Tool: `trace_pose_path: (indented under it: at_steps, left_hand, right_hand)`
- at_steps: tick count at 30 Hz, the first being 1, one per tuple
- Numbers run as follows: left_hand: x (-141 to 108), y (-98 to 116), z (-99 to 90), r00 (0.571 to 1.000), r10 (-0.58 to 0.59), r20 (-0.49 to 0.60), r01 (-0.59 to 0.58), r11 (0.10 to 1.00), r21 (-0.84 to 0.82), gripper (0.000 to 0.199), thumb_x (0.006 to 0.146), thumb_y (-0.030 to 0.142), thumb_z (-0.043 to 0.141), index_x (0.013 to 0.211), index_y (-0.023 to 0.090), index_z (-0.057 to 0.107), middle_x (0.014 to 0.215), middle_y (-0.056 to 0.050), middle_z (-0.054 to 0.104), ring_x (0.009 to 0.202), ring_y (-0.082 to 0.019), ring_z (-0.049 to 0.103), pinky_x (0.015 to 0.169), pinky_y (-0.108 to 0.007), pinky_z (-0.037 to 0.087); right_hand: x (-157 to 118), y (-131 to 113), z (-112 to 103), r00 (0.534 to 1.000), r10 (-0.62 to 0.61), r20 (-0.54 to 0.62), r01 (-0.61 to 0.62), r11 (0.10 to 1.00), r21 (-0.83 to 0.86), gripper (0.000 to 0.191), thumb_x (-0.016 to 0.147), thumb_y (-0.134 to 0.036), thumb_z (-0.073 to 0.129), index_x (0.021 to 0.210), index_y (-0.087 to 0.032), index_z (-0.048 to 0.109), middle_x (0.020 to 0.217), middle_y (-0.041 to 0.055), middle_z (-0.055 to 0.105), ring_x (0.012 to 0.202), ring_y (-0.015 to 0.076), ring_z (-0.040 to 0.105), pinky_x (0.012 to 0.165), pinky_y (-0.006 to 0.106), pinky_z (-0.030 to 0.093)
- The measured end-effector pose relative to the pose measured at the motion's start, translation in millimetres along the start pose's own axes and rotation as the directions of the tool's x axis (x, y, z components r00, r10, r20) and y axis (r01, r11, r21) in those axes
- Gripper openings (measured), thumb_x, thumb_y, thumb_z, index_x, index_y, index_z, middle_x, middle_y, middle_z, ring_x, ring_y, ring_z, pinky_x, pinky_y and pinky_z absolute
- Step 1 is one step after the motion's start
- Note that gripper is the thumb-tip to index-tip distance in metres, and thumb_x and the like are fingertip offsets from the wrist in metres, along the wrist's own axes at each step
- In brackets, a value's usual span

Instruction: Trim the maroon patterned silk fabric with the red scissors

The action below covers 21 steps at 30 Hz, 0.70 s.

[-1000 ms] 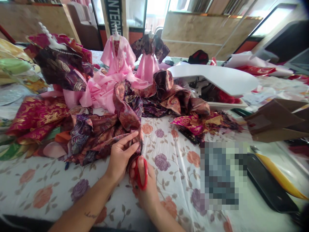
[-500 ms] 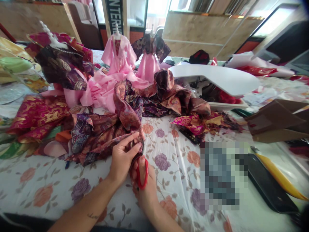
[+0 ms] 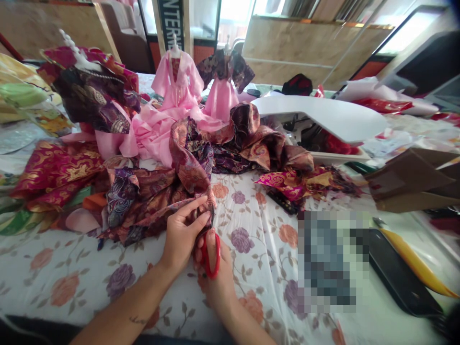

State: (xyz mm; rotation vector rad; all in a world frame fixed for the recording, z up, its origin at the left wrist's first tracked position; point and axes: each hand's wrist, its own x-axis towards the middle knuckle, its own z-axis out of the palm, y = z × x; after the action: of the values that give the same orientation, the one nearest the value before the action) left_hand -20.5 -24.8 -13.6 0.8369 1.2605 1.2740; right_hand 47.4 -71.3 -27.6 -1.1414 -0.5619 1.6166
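— Holding what, low in the middle of the frame?

— The left hand (image 3: pixel 181 237) pinches the edge of the brocade fabric (image 3: pixel 168 191) between thumb and fingers. The right hand (image 3: pixel 215 273), just below it, has its grip clenched through the red scissors (image 3: pixel 211 256), whose blades are hidden under the cloth.

— And around them?

— The fabric trails up over the floral tabletop (image 3: pixel 258 239) toward two pink doll dresses (image 3: pixel 179 91) at upper centre.
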Motion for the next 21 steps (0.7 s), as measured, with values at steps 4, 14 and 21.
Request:
trace_pose_path:
  at_steps: [4,14,21]
  left_hand:
    - [0.5,-0.9,0.8,1.0,0.017,-0.014,-0.017,1.0,-0.012,0.037,0.071,0.028,0.076,0.107,0.025,0.072,0.075,0.003,0.062,0.063,-0.007,0.052,0.061,-0.014,0.045]
    - [-0.9,-1.5,-0.2,1.0,0.007,-0.011,-0.007,1.0,0.026,0.04,0.072,0.03,0.074,0.112,0.024,0.069,0.059,0.006,0.055,0.043,-0.004,0.043,0.043,-0.014,0.039]
    - [-0.5,0.7,0.6,0.999,-0.033,0.023,0.033,0.999,0.025,0.044,0.075,0.03,0.071,0.118,0.022,0.066,0.051,0.008,0.05,0.035,-0.004,0.039,0.036,-0.014,0.035]
  right_hand:
    - [-2.6,2.2,-1.1,1.0,0.019,-0.024,-0.02,0.999,-0.049,0.055,0.076,-0.075,0.048,0.063,-0.021,0.042,0.043,-0.0081,0.037,0.034,0.0057,0.026,0.032,0.019,0.02]
    - [-6.9,-4.1,0.3,0.999,0.043,-0.021,-0.044,0.998,-0.038,0.052,0.076,-0.073,0.05,0.068,-0.021,0.046,0.048,-0.0063,0.042,0.036,0.0063,0.03,0.03,0.019,0.02]
    - [-4.3,-3.3,-0.4,0.998,0.049,-0.031,-0.049,0.999,0.012,0.052,0.075,-0.072,0.052,0.067,-0.021,0.048,0.046,-0.0063,0.043,0.035,0.0063,0.032,0.03,0.019,0.02]
